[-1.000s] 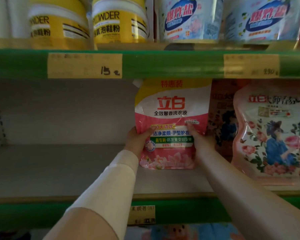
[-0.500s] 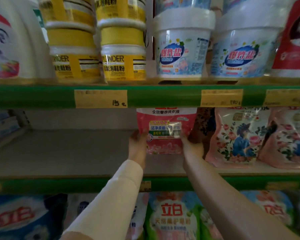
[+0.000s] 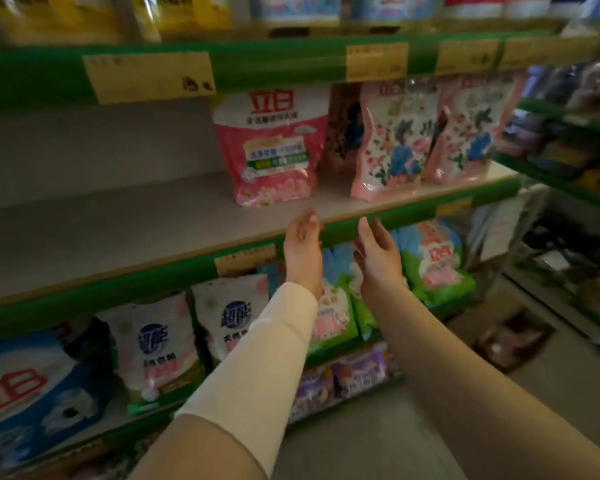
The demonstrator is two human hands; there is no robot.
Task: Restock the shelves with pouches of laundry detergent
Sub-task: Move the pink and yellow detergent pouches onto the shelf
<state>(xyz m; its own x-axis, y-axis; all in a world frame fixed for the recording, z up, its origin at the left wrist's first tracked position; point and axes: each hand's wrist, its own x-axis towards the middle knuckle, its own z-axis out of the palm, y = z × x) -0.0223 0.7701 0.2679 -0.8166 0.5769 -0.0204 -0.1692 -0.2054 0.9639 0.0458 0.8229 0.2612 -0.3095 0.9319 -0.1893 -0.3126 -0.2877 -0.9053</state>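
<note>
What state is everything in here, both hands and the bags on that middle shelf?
Pink pouch: upright on the middle shelf, no hand on it.
Left hand: open, empty, in front of the shelf.
Right hand: open, empty, beside the left.
Floral pouches: upright, right of the pink one.

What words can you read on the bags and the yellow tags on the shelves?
"立白" in red, on the pink pouch.
"超能" in blue, on the white pouch.
"立白" in red, on the blue pouch.
The small print on the pouches and the writing on the yellow tags are too blurred to read.
</note>
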